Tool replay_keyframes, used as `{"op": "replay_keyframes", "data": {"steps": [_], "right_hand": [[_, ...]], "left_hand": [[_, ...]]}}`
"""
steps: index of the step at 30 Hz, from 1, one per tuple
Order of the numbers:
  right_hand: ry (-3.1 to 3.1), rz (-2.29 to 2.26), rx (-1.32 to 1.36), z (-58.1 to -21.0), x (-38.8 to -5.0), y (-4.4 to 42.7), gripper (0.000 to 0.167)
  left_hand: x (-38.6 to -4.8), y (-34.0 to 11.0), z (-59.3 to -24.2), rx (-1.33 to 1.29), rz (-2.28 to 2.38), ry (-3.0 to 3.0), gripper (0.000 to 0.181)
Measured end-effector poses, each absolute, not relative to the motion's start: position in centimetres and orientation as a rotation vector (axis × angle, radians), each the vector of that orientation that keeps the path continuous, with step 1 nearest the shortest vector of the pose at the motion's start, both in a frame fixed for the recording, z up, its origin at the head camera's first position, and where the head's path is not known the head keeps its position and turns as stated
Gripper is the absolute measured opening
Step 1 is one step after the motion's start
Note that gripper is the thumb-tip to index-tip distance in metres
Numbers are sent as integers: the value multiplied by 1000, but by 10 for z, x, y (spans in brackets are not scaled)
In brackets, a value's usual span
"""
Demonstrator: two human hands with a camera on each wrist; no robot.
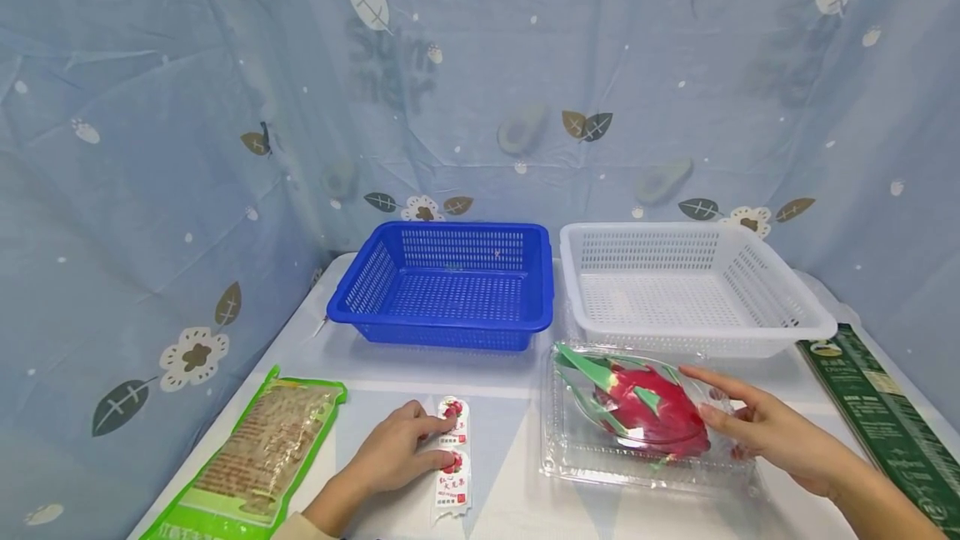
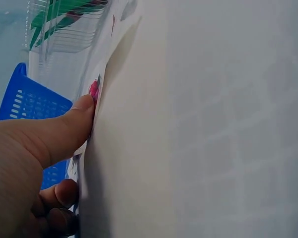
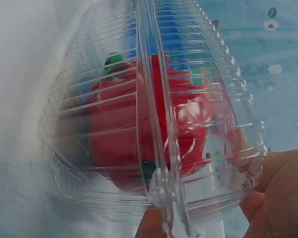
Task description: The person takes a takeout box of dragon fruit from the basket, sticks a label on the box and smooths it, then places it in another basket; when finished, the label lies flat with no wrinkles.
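My left hand (image 1: pixel 401 448) presses its index finger and thumb on a strip of stickers (image 1: pixel 452 486) printed with red fruit and writing. In the left wrist view the thumb lies on the strip, whose edge lifts a little off the cloth. At the right, a clear plastic clamshell box (image 1: pixel 517 465) stands closed around a red dragon fruit (image 1: pixel 652 411) with green scales. My right hand (image 1: pixel 776 432) rests at the box's right end, its index finger straight along the lid. Through the plastic (image 3: pixel 213 198) of the right wrist view the red fruit shows.
Behind the work stand a blue basket (image 1: pixel 442 336) and a white basket (image 1: pixel 697 332). A green-edged bag of brown food (image 1: pixel 266 448) lies at the left, and a dark green package (image 1: pixel 877 407) at the right. Patterned blue curtains (image 1: pixel 480 90) surround the table.
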State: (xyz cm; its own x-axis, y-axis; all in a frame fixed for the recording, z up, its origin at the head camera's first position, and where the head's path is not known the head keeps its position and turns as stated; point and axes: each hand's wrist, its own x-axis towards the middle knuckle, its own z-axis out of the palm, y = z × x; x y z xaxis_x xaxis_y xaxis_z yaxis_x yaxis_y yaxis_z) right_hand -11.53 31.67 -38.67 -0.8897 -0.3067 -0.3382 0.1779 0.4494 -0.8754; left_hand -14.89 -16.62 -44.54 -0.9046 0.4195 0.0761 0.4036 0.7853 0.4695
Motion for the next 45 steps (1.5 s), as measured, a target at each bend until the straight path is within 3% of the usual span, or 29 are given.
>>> {"op": "replay_keyframes", "data": {"steps": [5, 14, 22, 30, 39, 45], "right_hand": [[2251, -1432, -112, -386, -116, 317, 62], [2254, -1437, -117, -388, -116, 317, 62], [2247, -1439, -121, -387, -116, 318, 60], [2259, -1422, -122, -385, -116, 317, 61], [2303, -1368, -147, -381, -116, 314, 64], [2385, -1294, -147, -377, -115, 311, 69]], "left_hand": [[-148, -166, -446, 694, 779, 2946, 49], [-145, -164, -449, 641, 986, 2899, 20], [-144, -163, -449, 734, 1123, 2846, 5], [-148, -153, -432, 726, 1351, 2798, 6], [-149, -148, -411, 419, 1799, 2229, 31], [-146, -143, -403, 420, 1827, 2139, 34]]}}
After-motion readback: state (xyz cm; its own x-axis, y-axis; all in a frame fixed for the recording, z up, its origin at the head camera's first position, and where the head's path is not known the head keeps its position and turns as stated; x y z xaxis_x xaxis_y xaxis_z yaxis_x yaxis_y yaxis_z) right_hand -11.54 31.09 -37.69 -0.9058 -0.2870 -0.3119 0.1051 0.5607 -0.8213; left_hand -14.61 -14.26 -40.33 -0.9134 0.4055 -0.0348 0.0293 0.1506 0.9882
